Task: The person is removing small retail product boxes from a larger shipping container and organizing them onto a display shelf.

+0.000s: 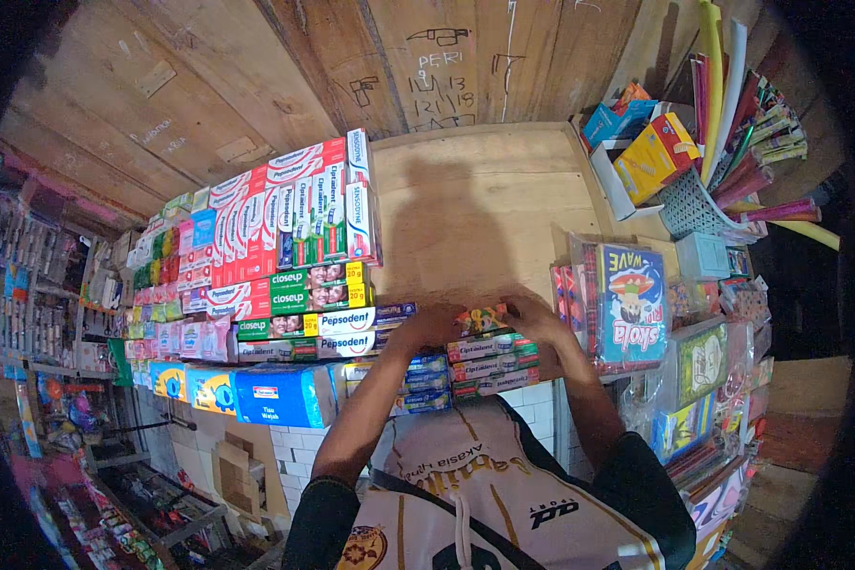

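Both hands meet at the near edge of the wooden counter [532, 195], in front of the person's torso. Left hand [431, 328] sits at the left end of a small multicoloured carton [482, 319]; right hand [536, 321], fingers bent, is at its right end. Cannot tell whether either pinches it. The carton lies just beyond a stack of red-and-green cartons [492, 369]; blue cartons [426, 382] are piled beside that stack, to its left. A blue tissue pack [277, 397] lies farther left; a blue illustrated book [631, 304] to the right.
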{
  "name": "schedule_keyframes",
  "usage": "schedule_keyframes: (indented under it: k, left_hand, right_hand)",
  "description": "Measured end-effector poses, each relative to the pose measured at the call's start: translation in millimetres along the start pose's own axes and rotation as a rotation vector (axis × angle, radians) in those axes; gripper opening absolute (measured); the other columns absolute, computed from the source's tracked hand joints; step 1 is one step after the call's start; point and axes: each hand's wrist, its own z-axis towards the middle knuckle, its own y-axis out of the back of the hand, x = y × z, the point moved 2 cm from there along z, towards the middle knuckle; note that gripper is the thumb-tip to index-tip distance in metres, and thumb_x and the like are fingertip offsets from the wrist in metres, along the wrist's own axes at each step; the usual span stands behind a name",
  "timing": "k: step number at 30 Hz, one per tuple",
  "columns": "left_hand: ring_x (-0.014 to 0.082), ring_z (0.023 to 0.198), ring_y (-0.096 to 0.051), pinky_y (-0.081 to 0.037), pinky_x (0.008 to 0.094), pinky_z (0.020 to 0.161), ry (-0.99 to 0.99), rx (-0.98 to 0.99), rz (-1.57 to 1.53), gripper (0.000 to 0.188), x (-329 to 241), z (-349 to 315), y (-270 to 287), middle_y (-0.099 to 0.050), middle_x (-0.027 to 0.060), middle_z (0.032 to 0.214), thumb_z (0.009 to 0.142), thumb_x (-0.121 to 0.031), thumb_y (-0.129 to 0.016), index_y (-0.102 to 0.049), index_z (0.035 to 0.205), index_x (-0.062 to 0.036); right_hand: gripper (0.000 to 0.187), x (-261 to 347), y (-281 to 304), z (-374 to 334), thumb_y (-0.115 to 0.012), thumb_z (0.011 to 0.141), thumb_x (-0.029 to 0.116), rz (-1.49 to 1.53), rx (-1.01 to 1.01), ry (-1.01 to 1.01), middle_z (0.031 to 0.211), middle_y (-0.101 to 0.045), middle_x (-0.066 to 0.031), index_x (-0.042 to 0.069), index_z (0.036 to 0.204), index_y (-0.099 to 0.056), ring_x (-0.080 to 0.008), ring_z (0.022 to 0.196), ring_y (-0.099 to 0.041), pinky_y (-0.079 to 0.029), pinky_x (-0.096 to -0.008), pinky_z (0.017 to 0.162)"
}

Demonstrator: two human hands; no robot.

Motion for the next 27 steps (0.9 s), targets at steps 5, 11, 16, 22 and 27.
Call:
schedule_keyframes:
  k: [5, 11, 16, 22, 27]
  left_hand:
    - [0.0385, 0.114, -0.054, -0.041, 0.0443, 0.099, 0.062, 0.000, -0.072, 0.046, -5.8, -5.2, -0.1, -0.058, 0.0246, 0.119, 0.080, -0.022, -0.056, -0.055, 0.122, -0.0023]
    - [0.0383, 0.117, -0.052, -0.039, 0.0457, 0.100, -0.053, -0.009, 0.112, 0.060, -25.2, -13.5, 11.8, -0.057, 0.0264, 0.120, 0.066, -0.019, -0.072, -0.053, 0.120, 0.0001]
    - [0.0385, 0.114, -0.054, -0.042, 0.0437, 0.100, 0.050, 0.034, 0.272, 0.067, -33.1, -22.7, 15.2, -0.058, 0.0243, 0.119, 0.062, -0.013, -0.076, -0.050, 0.123, -0.0004]
    - [0.0399, 0.109, -0.057, -0.041, 0.0475, 0.099, 0.060, -0.021, 0.120, 0.051, -20.2, -24.2, 14.5, -0.063, 0.0249, 0.107, 0.068, -0.014, -0.071, -0.054, 0.113, 0.0029]
    - [0.0391, 0.109, -0.055, -0.045, 0.0451, 0.095, -0.036, -0.121, 0.367, 0.056, -18.0, -25.0, 9.6, -0.059, 0.0229, 0.113, 0.067, -0.018, -0.074, -0.053, 0.116, 0.0005]
  right_hand:
    - [0.029, 2.9, -4.3, -1.1, -0.053, 0.092, 0.021, -0.304, -0.016, -0.064, 0.091, -0.061, -0.0225, -0.001, 0.111, -0.059, -0.0320, 0.086, -0.060, -0.046, -0.0402, 0.077]
    - [0.032, 13.9, -7.2, -3.0, -0.049, 0.095, 0.026, -0.191, -0.109, -0.046, 0.089, -0.061, -0.0245, -0.002, 0.103, -0.060, -0.0375, 0.084, -0.059, -0.045, -0.0438, 0.075]
    - [0.032, 26.6, -0.7, -7.5, -0.050, 0.094, 0.026, -0.138, -0.092, -0.010, 0.089, -0.062, -0.0248, -0.004, 0.098, -0.061, -0.0367, 0.084, -0.060, -0.045, -0.0434, 0.075]
    - [0.034, 23.2, -4.4, -5.9, -0.052, 0.092, 0.028, -0.142, -0.199, 0.056, 0.078, -0.061, -0.0222, -0.005, 0.093, -0.060, -0.0349, 0.072, -0.060, -0.045, -0.0434, 0.068]
    - [0.033, 12.3, -6.6, -4.0, -0.053, 0.091, 0.028, -0.068, -0.136, 0.003, 0.074, -0.060, -0.0214, -0.004, 0.093, -0.060, -0.0338, 0.069, -0.060, -0.045, -0.0440, 0.066]
